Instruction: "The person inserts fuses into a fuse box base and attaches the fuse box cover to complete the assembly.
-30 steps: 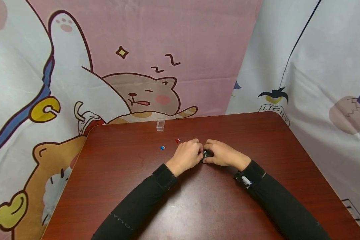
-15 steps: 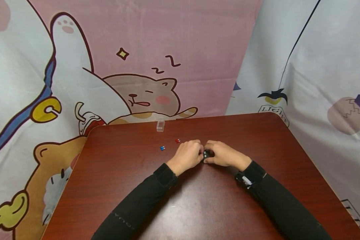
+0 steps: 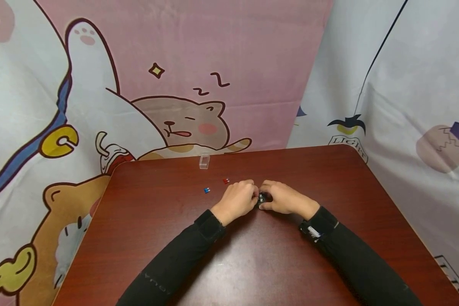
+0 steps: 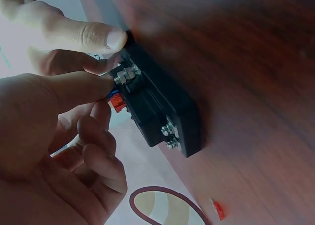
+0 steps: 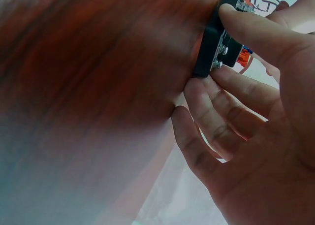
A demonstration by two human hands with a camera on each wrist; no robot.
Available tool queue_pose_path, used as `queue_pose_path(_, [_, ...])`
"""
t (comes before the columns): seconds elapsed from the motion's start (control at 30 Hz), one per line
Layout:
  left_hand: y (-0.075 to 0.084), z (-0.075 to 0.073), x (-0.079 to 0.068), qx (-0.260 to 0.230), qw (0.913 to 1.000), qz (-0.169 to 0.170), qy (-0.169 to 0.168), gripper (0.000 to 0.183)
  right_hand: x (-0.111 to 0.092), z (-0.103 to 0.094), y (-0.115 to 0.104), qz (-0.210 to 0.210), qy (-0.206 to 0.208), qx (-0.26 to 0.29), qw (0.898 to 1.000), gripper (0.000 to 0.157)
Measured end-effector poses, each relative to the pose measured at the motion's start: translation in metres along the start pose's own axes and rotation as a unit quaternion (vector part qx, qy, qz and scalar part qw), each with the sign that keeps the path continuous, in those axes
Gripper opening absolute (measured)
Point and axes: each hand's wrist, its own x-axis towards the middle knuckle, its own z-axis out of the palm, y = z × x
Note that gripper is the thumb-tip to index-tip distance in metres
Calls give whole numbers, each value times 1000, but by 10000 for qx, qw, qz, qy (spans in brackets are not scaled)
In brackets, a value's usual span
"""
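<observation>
A black fuse block (image 4: 157, 97) with metal screw terminals stands on the table between both hands. My right hand (image 3: 287, 197) holds it at its ends, the thumb on one end and fingertips at the other in the right wrist view. My left hand (image 3: 237, 197) is at the block's top, its thumb and finger pinching a small blue blade fuse (image 4: 114, 93), mostly hidden by the fingers. Beside it, a red blade fuse (image 4: 118, 103) sits in the block. Another red blade fuse (image 3: 226, 181) and a blue one (image 3: 207, 190) lie on the table, left of the hands.
A small clear plastic box (image 3: 204, 162) stands near the far edge of the brown table (image 3: 157, 229). A cartoon-printed cloth (image 3: 260, 85) hangs just behind the table.
The view tilts up slightly. Both hands stay at the fuse block with almost no movement, and the loose fuses lie where they were.
</observation>
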Motion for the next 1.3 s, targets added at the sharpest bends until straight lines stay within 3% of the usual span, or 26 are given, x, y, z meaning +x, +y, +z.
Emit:
queue_pose_path(0.57, [-14,-6,-12,-23,9998,65,197,24,0,-1,0,10,17,-56,10000,46])
queue_pose_path(0.87, [-31,-9,-20,23,9994,-310,166,30,2,0,0,140,-75,-82,9998,52])
queue_pose_path(1.07, [-46,-11,-21,-43,9980,-522,341,28,2,1,-1,201,-85,-155,9996,54])
queue_pose_path(1.3, [-61,-12,-22,112,9944,-977,381,26,1,1,-1,224,-121,-154,9996,55])
